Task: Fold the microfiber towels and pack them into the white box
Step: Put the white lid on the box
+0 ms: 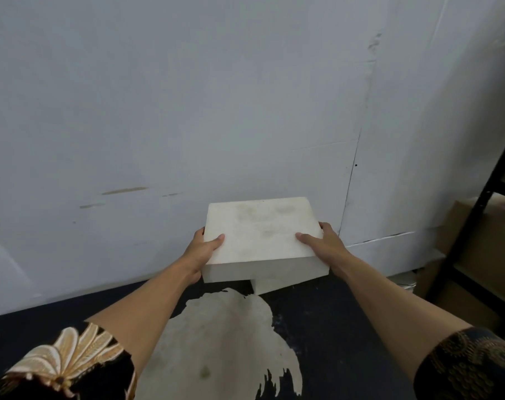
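A white box lid (260,235) is held in the air over the far edge of the dark table (332,327), tilted a little to the right. My left hand (203,251) grips its left side, thumb on top. My right hand (322,241) grips its right side, thumb on top as well. Below the lid, a corner of the white box base (270,285) shows on the table; its inside is hidden. No towel is in view.
The table top has a large worn pale patch (225,342) in the middle. A pale wall (187,111) stands right behind the table. A black metal shelf frame (476,226) with cardboard boxes (482,241) stands at the right.
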### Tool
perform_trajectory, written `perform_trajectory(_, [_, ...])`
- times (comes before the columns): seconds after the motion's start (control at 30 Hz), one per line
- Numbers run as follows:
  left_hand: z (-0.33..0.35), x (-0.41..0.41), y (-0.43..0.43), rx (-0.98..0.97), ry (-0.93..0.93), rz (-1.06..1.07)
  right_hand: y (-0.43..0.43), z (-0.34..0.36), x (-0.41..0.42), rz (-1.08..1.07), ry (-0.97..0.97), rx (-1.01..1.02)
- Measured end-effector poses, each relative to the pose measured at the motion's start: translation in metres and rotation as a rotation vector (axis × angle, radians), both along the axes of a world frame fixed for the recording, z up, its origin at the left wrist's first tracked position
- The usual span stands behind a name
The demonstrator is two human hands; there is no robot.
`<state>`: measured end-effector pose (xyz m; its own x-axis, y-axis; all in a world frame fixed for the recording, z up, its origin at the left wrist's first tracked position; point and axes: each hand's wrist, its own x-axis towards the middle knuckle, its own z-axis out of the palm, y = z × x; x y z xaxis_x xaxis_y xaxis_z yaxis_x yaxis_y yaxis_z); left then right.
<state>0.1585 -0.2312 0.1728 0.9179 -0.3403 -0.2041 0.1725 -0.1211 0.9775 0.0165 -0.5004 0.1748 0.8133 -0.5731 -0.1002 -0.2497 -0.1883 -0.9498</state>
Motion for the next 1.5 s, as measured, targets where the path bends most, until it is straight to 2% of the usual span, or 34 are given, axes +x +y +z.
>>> perform_trajectory(0.33, [-0.041, 0.046, -0.132, -0.007, 0.065, 0.067, -0.142, -0.028, 0.070, 0.082, 0.086, 0.026])
perform_trajectory(0.57, [-0.072, 0.061, -0.178, 0.012, 0.146, 0.184, -0.199, -0.058, 0.121, 0.185, 0.174, 0.024])
perform_trajectory(0.83, [-0.093, 0.083, -0.192, 0.072, 0.160, 0.234, -0.214, -0.092, 0.153, 0.248, 0.197, 0.090])
perform_trajectory(1.0, [-0.096, 0.090, -0.187, 0.079, 0.166, 0.252, -0.210, -0.098, 0.166, 0.241, 0.174, 0.061])
perform_trajectory(1.2, [-0.098, 0.086, -0.174, 0.071, 0.240, 0.264, -0.206, -0.110, 0.165, 0.235, 0.181, 0.075])
perform_trajectory(1.5, [-0.099, 0.087, -0.180, 0.086, 0.228, 0.282, -0.206, -0.116, 0.164, 0.216, 0.148, 0.068])
